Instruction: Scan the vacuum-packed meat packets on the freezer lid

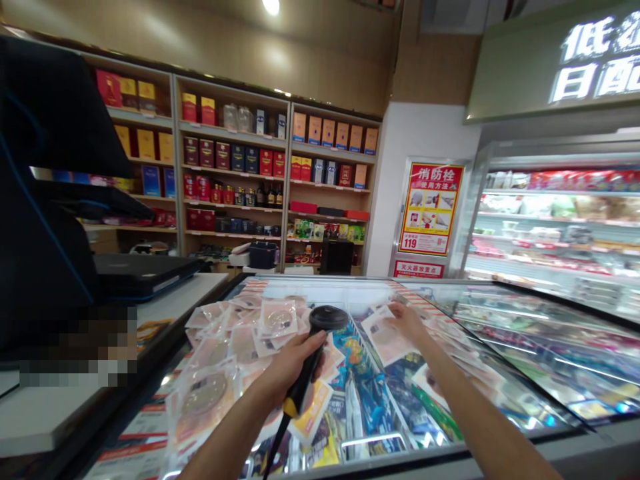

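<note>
A black handheld barcode scanner point(329, 319) with a yellow-trimmed grip is in my left hand point(297, 360), my fingers wrapped round its handle. Its cord runs down toward the bottom edge. My right hand point(407, 321) pinches the edge of a flat clear packet point(385, 339) with pale printing, held over the freezer's glass top. On the left of the glass lies a pile of similar flat packets point(245, 337), some showing a round disc inside. Several more packets point(473, 367) are spread to the right, partly behind my right forearm.
Beneath the glass, the chest freezer point(407, 457) holds colourful bags. A counter point(65, 413) with a black device point(145, 273) and a dark monitor point(60, 107) stands at left. Shelves of boxed goods point(233, 157) line the back; a lit refrigerated display point(560, 217) is at right.
</note>
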Action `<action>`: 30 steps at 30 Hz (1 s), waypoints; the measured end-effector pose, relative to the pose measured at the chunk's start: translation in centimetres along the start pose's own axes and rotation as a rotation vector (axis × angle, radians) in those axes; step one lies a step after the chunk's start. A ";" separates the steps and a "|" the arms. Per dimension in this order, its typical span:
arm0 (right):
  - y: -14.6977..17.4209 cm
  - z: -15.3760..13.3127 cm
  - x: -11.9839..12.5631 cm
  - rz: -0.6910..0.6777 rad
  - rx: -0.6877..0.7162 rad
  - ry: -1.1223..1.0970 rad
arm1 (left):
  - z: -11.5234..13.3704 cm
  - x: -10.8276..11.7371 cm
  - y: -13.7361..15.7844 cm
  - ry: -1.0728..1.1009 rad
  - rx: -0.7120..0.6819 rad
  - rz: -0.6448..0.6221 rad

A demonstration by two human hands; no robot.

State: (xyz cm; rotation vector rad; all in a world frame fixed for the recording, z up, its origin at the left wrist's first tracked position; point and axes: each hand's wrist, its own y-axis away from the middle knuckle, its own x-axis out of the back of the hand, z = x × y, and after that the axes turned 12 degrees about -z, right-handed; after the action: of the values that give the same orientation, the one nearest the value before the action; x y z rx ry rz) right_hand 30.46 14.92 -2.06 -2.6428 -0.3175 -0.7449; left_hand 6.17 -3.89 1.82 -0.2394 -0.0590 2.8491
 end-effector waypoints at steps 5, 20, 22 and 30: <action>-0.1 1.4 -0.7 0.164 -0.014 -0.263 | 0.0 -0.1 0.2 0.010 -0.004 -0.024; -0.6 1.0 -1.8 0.290 0.028 -0.492 | -0.1 0.0 -0.5 0.043 0.009 -0.004; -0.7 1.1 -1.9 0.297 0.025 -0.489 | -0.2 0.2 -0.7 0.040 0.008 0.011; -1.1 1.1 -2.2 0.344 0.015 -0.452 | -0.1 0.2 -0.5 -0.001 0.009 -0.019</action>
State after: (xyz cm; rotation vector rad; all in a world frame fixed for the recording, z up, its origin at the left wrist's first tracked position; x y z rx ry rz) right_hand 28.82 16.12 -3.79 -2.7245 0.0205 -0.0337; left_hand 6.12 -3.38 1.76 -0.2345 -0.0478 2.8295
